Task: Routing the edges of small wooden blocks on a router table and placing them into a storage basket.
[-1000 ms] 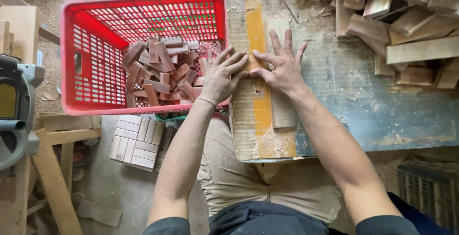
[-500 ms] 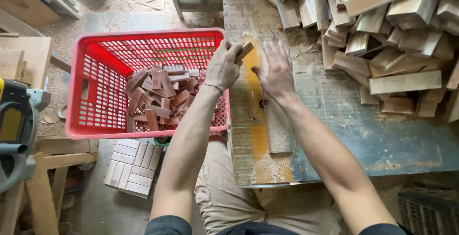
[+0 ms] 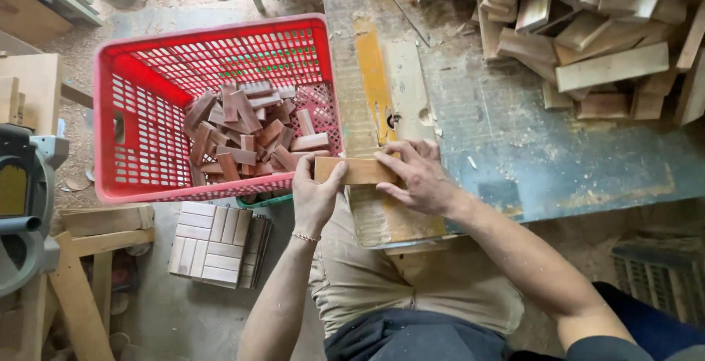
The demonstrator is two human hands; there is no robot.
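A short light wooden block lies crosswise at the near end of the table saw's yellow strip. My left hand grips the block's left end with thumb and fingers. My right hand rests on its right end, fingers curled over the top. A small saw blade slot sits just beyond the block. Left of my hands stands a red plastic crate holding several small reddish-brown wood pieces.
A heap of larger light wood blocks fills the table's far right. The worn blue-grey tabletop is dusty. On the floor lie a stack of tiled wood squares, timber offcuts and a grey machine at the left edge.
My hands drew back from the far part of the yellow strip toward me. They now hold a block crosswise at the near end, and the view shifted downward.
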